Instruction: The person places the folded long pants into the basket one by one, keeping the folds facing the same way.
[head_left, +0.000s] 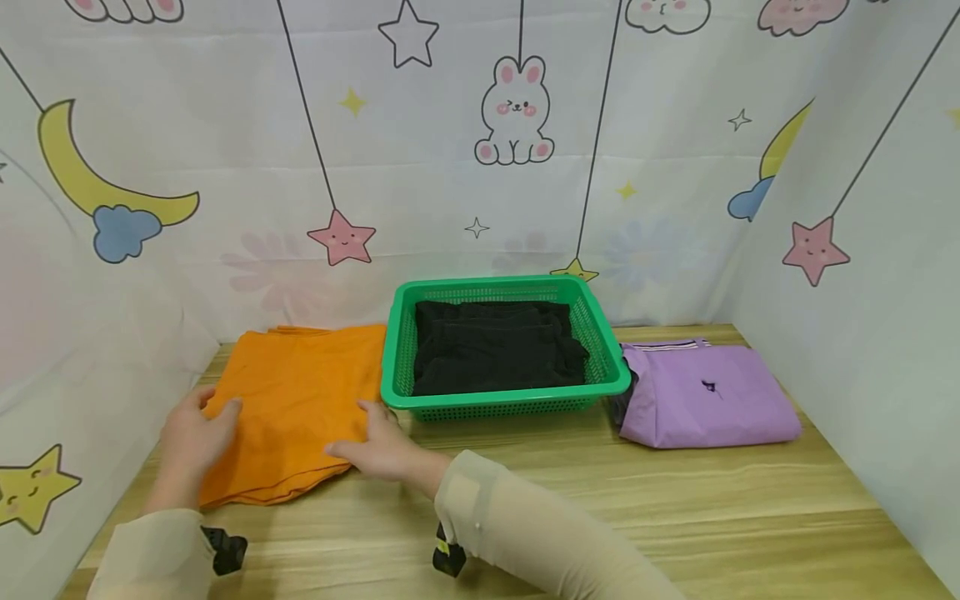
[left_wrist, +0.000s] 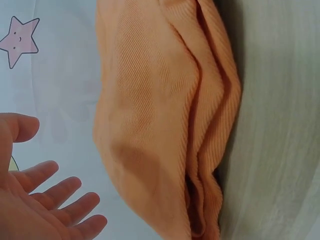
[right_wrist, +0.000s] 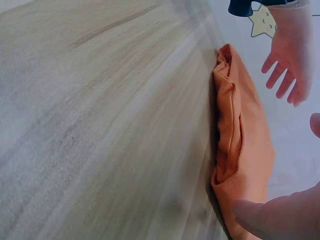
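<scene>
A folded orange cloth [head_left: 300, 400] lies flat on the left of the table, its layered edges showing in the left wrist view. My left hand [head_left: 197, 435] is at its left side with the fingers spread and relaxed; in the left wrist view that hand [left_wrist: 50, 200] holds nothing. On the cloth's right side is my right hand [head_left: 384, 443], thumb apart from the fingers, close over the edge. The right wrist view has the right thumb [right_wrist: 275, 215] overlapping the near end of the orange cloth [right_wrist: 250, 135].
A green plastic basket [head_left: 506, 400] with folded black cloth [head_left: 498, 350] inside stands at the back middle, beside the orange cloth. To its right lies a folded purple garment [head_left: 712, 396] with a dark part at its left end. Printed white fabric [head_left: 450, 167] walls the wooden table [head_left: 600, 508].
</scene>
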